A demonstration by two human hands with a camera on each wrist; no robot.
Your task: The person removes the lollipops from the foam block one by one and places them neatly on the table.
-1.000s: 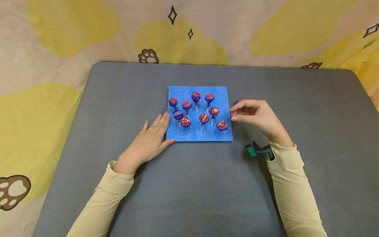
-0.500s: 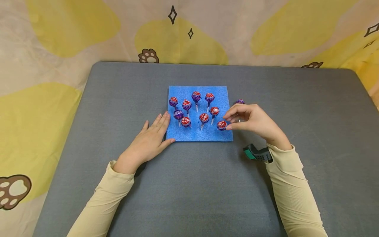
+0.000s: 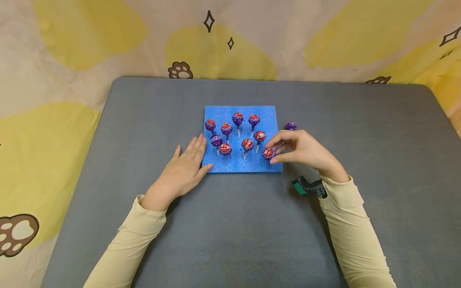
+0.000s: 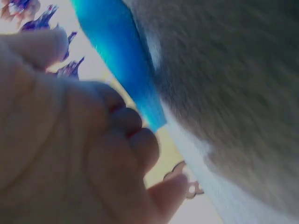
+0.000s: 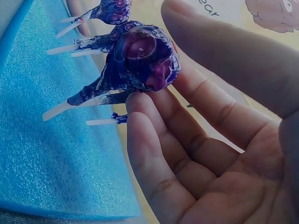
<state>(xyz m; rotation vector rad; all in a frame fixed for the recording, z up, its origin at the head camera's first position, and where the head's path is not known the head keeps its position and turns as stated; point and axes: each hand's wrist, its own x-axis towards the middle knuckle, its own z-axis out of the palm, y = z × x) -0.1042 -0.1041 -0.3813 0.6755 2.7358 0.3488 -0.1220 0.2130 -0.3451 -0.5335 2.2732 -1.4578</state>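
Observation:
In the head view my right hand (image 3: 302,150) is at the blue foam board's (image 3: 237,167) right side, thumb and bent fingers spread around a red-and-purple wrapped lollipop (image 3: 268,154). The right wrist view shows this lollipop (image 5: 140,58) upright on its white stick in the foam. Its head lies close to the fingers, and the thumb (image 5: 201,35) stands apart from it. My left hand (image 3: 181,170) lies flat, fingertips against the board's left edge. Several other lollipops (image 3: 247,145) are stuck in the board.
Another purple lollipop (image 3: 291,126) is on the grey table (image 3: 230,224), just right of the board. A yellow patterned cloth (image 3: 230,52) hangs behind the table. Dark camera gear (image 3: 309,187) is strapped to my right wrist.
My right hand has moved left and slightly nearer, from beside the board to around the front right lollipop. The loose lollipop now shows more fully. My left hand stays at the board's edge.

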